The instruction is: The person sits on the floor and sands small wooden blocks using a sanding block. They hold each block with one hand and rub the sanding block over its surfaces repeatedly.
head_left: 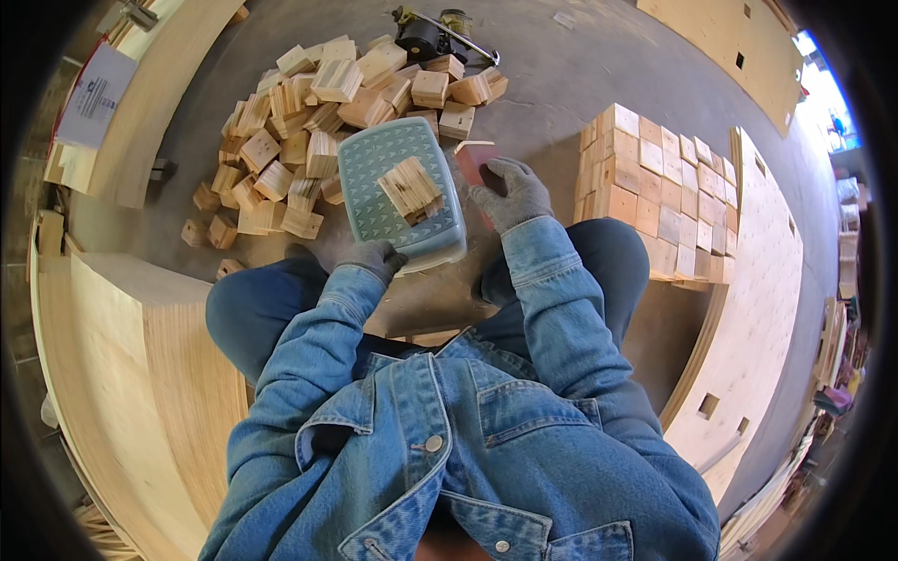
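A pale blue-green plastic stool with a patterned top stands before me between my knees. On its top lies a layered plywood block, tilted slightly, with a darker near end. My left hand, in a grey glove, is closed at the stool's near left edge; its fingertips are partly hidden. Beside the stool's right side, my gloved right hand grips a flat reddish block with a pale end. The reddish block is apart from the plywood block.
A loose heap of wooden blocks lies beyond and left of the stool. Neatly stacked blocks stand at the right beside a long plywood panel. A dark tool lies behind the heap. Plywood stacks flank my left.
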Action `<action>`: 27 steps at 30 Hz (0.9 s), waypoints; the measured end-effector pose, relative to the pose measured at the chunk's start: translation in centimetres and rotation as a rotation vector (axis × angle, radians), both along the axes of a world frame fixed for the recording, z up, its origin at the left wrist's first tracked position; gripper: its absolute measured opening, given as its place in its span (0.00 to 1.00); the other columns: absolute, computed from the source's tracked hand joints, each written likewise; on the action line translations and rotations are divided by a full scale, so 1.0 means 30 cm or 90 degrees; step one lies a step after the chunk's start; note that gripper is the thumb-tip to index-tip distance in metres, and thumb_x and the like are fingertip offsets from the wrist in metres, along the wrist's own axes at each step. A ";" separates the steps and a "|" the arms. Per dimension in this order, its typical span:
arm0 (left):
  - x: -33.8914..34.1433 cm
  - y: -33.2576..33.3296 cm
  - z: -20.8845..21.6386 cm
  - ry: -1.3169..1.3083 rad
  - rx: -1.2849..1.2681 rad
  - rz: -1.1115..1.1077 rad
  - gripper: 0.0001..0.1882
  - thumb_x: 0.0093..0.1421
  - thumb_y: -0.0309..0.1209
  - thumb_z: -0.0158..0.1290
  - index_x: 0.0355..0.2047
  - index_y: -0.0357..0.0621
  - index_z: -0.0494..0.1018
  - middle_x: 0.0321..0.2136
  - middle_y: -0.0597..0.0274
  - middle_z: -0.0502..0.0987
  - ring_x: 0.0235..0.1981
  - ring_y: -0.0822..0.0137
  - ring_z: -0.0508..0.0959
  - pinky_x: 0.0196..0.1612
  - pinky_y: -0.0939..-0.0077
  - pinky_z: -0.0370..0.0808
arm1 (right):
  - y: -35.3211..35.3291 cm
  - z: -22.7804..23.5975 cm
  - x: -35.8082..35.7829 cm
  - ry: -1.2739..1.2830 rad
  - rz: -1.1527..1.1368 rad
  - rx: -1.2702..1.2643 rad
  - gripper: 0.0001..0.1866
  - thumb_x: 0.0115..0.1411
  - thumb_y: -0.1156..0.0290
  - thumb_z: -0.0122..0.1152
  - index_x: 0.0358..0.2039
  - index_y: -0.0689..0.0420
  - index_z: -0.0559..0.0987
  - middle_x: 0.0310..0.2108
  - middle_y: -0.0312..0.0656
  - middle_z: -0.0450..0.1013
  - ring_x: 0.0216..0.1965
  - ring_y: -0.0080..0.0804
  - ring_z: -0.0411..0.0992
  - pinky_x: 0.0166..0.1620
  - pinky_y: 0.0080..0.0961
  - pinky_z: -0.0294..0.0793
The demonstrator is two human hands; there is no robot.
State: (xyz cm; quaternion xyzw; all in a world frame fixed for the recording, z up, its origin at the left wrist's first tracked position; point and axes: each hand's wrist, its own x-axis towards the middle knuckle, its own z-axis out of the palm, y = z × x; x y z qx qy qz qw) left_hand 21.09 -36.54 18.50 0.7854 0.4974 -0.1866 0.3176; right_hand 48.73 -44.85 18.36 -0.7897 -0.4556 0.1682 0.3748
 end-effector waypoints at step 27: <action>0.168 0.168 -0.367 -0.769 0.004 0.257 0.37 0.44 0.35 0.76 0.55 0.47 0.75 0.46 0.55 0.84 0.48 0.56 0.84 0.54 0.62 0.81 | 0.108 0.053 -0.331 -0.410 0.206 -0.079 0.27 0.54 0.57 0.72 0.57 0.39 0.83 0.67 0.38 0.70 0.54 0.58 0.74 0.56 0.55 0.75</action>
